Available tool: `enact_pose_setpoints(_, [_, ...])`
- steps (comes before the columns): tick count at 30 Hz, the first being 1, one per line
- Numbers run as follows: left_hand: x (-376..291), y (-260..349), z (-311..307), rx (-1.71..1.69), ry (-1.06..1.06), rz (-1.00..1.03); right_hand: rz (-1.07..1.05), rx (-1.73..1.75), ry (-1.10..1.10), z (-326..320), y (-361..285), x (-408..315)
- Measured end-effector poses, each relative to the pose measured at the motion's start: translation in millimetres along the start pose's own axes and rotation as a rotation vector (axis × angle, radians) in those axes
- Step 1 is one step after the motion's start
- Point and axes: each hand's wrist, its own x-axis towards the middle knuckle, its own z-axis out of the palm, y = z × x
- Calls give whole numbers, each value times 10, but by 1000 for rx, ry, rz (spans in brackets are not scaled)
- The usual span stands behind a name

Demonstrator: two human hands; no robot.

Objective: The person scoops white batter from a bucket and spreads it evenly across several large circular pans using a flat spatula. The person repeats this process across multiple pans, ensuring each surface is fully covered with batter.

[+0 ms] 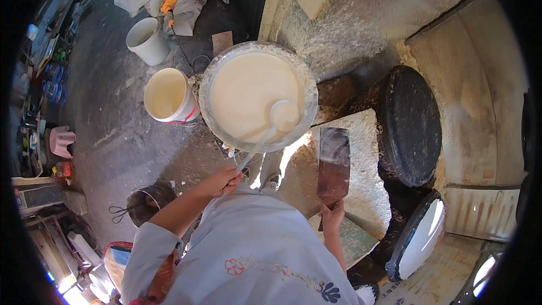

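My left hand (224, 181) grips the end of a long pale ladle (259, 147). Its round bowl sits at the near right side of a large basin (205, 97), over or just in the cream-coloured batter (247, 87); I cannot tell how deep. Dried, flaky residue crusts the basin's rim. Around the handle of a flat, reddish-brown wooden paddle (333, 173), my right hand (333, 216) is closed. The blade points away from me, its far half darker. Beneath it is a rough, whitish board (366, 144).
Left of the basin stand a white bucket (192, 103) with cream residue and another bucket (159, 51). An orange power tool (169, 4) lies by plastic bags, its cord trailing. On the right are a black round griddle (410, 127) and a black-rimmed, white-surfaced one (421, 237). A dark pail (144, 207) holds a whisk.
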Motion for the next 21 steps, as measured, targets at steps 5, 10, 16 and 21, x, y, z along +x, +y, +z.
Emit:
enact_pose_setpoints(5, [-361,239,-13,-55,33,-108,81,51,-30,183,-186,-90])
enact_pose_setpoints(10, [-635,560,-63,-67,7,-156,30,-229,-102,295,-335,-69])
enact_pose_setpoints(16, [-841,1138,361,75,141,-158,-187,-589,-190,521,-112,258])
enact_pose_setpoints(21, [-728,1553,1108,145,152,-139,77,-227,-429,725,-638,746])
